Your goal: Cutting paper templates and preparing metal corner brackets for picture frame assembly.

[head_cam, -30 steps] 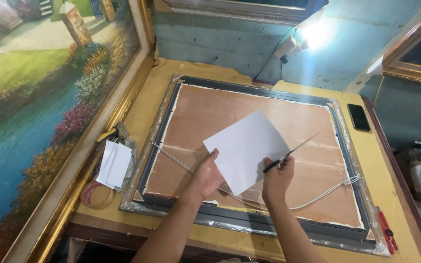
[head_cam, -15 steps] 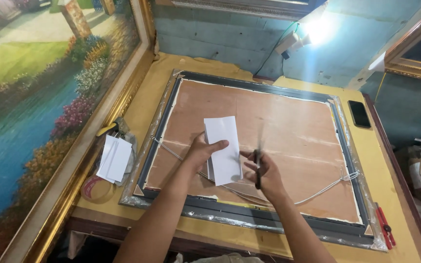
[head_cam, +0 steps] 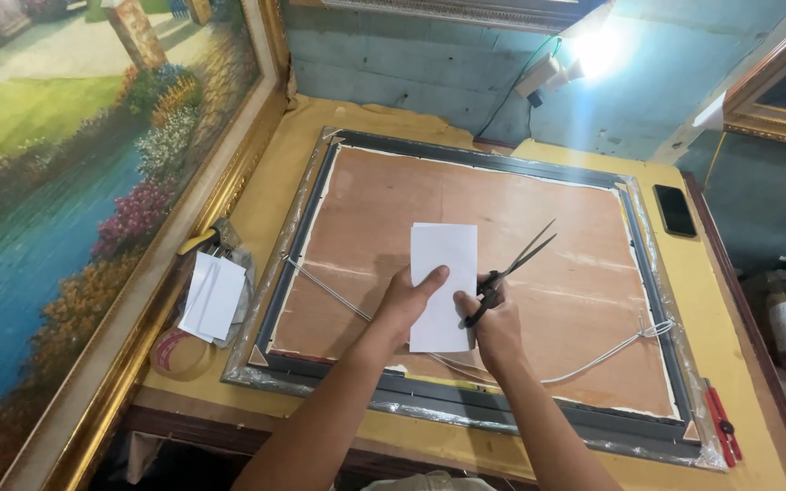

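- Left hand (head_cam: 405,305) presses on the lower left part of a folded white paper (head_cam: 443,286), fingers curled along its left edge and thumb stretched across the sheet's face; the hand is partly closed, pinning the sheet rather than gripping it.
- Right hand (head_cam: 495,320) is closed around the handles of black scissors (head_cam: 509,271), thumb tip touching the right edge of the paper.
- Scissor blades stand slightly apart and point up and to the right, away from the sheet; they do not touch the paper.
- Folded white paper is a tall, upright rectangle lying between the two hands, its upper half free beyond the fingers.
- Paper rests flat on the brown backing board (head_cam: 466,264) of a large dark picture frame (head_cam: 475,159) that lies face down on a yellow table (head_cam: 748,382).
- Silvery hanging wire (head_cam: 329,286) runs across the board from the left side of the frame, passes under the hands, and ends in a loop near the right side.
- Loose white slips (head_cam: 211,295) lie just left of the frame, beside a roll of tape (head_cam: 179,353).
- Dark phone (head_cam: 675,210) lies on the table to the upper right, and a red tool (head_cam: 719,423) lies by the lower right corner.
- Landscape painting in a gold frame (head_cam: 75,191) leans along the left side of the table.
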